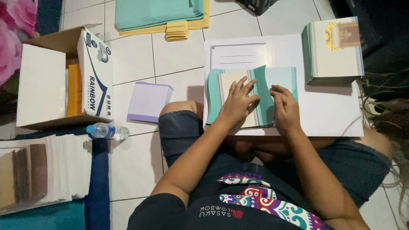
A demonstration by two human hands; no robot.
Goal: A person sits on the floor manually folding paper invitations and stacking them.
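A teal and cream folded card (255, 96) lies open on a white board (328, 115) that rests across my lap. My left hand (237, 102) presses flat on the card's cream left panel, fingers spread. My right hand (285, 106) pinches the teal right flap near the fold, which curls upward between the two hands. A tall stack of matching cards (334, 51) with a gold ornament on top stands at the board's far right corner. A white sheet with a printed frame (236, 55) lies above the card.
To the left on the tiled floor are a small lilac paper block (149, 102), a plastic water bottle (106, 131), an open cardboard box (64, 76) and a pile of white sheets (42, 170). Teal and yellow paper stacks (162, 17) lie at the top.
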